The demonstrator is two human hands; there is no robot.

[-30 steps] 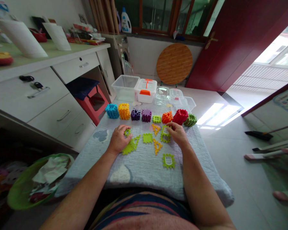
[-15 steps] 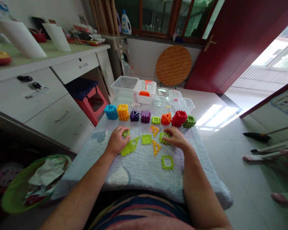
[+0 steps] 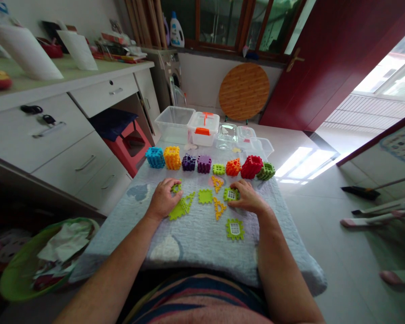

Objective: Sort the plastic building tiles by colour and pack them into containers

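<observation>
My left hand (image 3: 164, 198) has its fingers closed on a small green piece (image 3: 176, 187); a green triangle (image 3: 188, 202) and a larger green piece (image 3: 177, 211) lie just beside it. At the right, my right hand (image 3: 248, 196) grips the edge of a green window piece (image 3: 230, 194) between thumb and fingers. Between the hands lie a green square (image 3: 205, 196) and two yellow-orange triangles (image 3: 217, 183), (image 3: 219, 208). Nearer to me is another green window piece (image 3: 235, 229), flat on the cloth.
A row of stacked pieces, from blue (image 3: 155, 157) to red (image 3: 251, 167) and dark green, stands across the cloth-covered table (image 3: 202, 252). Behind it are an open clear bin (image 3: 175, 123), a lidded box (image 3: 204, 130) and small clear containers. A red stool (image 3: 135, 146) stands left.
My right thumb and fingers have shifted at the window piece, leaving more of it showing. My left hand is nearly unmoved. The view has shifted slightly.
</observation>
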